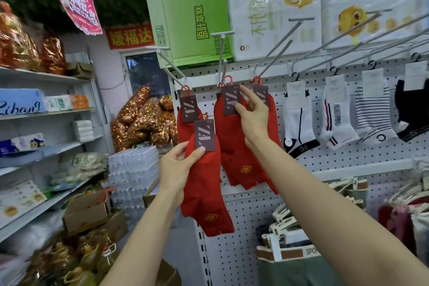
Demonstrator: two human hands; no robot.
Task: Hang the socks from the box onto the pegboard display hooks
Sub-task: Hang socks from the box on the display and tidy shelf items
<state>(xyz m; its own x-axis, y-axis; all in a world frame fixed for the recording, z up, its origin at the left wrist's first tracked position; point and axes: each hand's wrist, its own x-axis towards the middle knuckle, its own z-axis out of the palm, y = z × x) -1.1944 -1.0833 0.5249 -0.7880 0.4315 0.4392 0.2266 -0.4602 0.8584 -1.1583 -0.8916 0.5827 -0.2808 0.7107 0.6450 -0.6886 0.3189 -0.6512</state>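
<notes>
My left hand (177,165) grips a red sock pair (204,190) with a dark card label, held below the hooks and off the board. My right hand (251,114) pinches the dark label of another red sock pair (232,141) whose red hanger sits on the middle hook (223,62). More red socks hang on the left hook (185,123) and just right of my hand (272,118). All of this is on the white pegboard (325,160). The box is out of view.
White, striped and black socks (336,114) hang on hooks further right, with long bare hook rods jutting toward me above. Cartons (190,7) sit on top of the board. Shelves of goods stand left, cardboard boxes and bottled water (132,169) on the floor.
</notes>
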